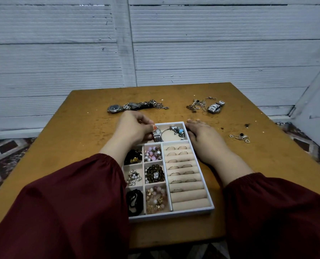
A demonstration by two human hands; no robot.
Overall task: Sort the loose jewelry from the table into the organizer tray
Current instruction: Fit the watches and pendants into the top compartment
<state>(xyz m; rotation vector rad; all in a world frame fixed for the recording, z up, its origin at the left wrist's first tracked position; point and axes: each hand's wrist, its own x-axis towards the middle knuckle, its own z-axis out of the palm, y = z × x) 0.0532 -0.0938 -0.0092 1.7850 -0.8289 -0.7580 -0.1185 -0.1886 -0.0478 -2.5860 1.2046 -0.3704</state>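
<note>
A white organizer tray (210,207) with beige lining lies in the middle of the table. Its small left cells hold bead and pearl pieces; its right side has ring rolls (181,165) with several rings. The wide far compartment holds a charm bracelet (176,130). My left hand (134,128) pinches a small silver watch (157,136) over that far compartment's left part. My right hand (200,132) rests flat on the table against the tray's far right corner, fingers straight.
Loose on the brown table (80,146): a grey watch with chains (134,106) at far left, tangled necklaces and a silver watch (207,106) at far right, heart-charm pieces (240,137) to the right. A white panelled wall stands behind the table.
</note>
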